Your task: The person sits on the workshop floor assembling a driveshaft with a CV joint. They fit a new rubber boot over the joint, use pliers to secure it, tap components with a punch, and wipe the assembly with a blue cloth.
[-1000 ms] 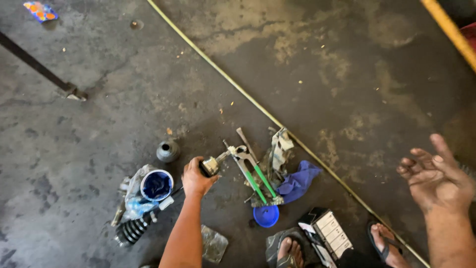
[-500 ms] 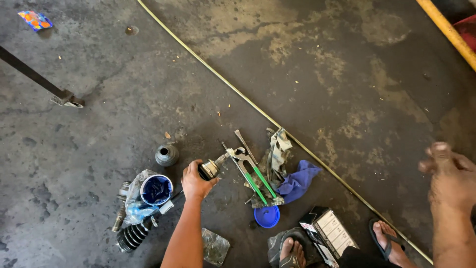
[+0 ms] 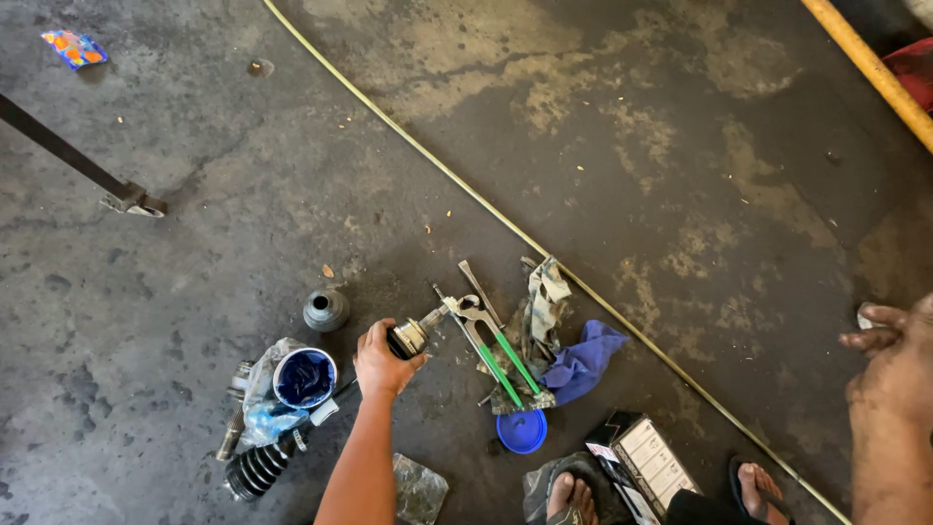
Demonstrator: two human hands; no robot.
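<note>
My left hand (image 3: 381,362) is closed around a short metal joint part (image 3: 410,337) just above the oily concrete floor. Its tip almost touches a pair of green-handled pliers (image 3: 496,352) lying on the ground. Left of the hand stands a round tub of blue grease (image 3: 304,377) on a plastic bag. A small grey rubber boot (image 3: 326,309) is behind it. My right hand (image 3: 889,360) hovers at the right edge, greasy, fingers loosely bent, holding nothing.
A dirty rag (image 3: 544,297), a blue cloth (image 3: 586,358) and a blue lid (image 3: 522,431) lie by the pliers. A ribbed black boot (image 3: 258,469) and a carton (image 3: 649,465) are near my sandalled feet (image 3: 571,498). A thin hose (image 3: 466,192) crosses the floor diagonally.
My right hand has drawn back to the right edge and its spread fingers have curled. My left hand keeps its hold on the metal part in nearly the same place.
</note>
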